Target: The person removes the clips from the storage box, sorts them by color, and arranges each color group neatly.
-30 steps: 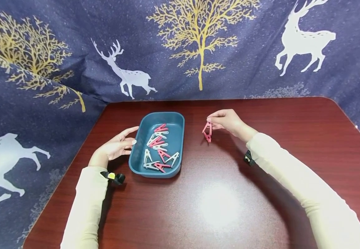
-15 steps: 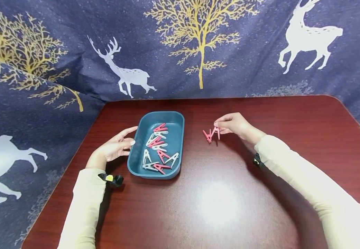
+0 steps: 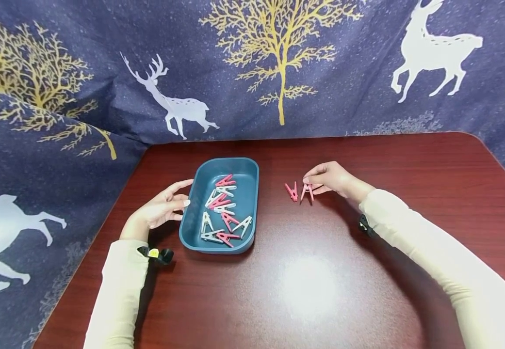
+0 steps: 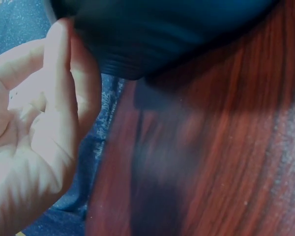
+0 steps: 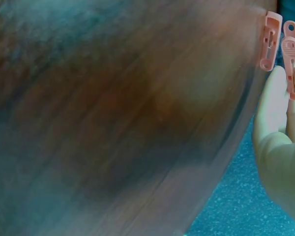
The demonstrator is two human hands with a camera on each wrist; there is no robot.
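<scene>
A clip [image 3: 307, 187] (V-shaped plastic) is pinched by the right hand [image 3: 334, 178], a smooth tub [image 3: 235, 167] touched by the loose-fingered left hand [image 3: 161, 207].

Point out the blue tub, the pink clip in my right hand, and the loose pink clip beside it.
Blue tub [image 3: 245, 195]: head view, bare inside floor.
Held pink clip [image 3: 307, 186]: head view, where its legs meet.
Loose pink clip [image 3: 293, 196]: head view, closed end.

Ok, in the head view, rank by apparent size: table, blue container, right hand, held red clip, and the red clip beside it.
1. Table
2. Blue container
3. Right hand
4. Held red clip and red clip beside it: too alike to rank.
</scene>
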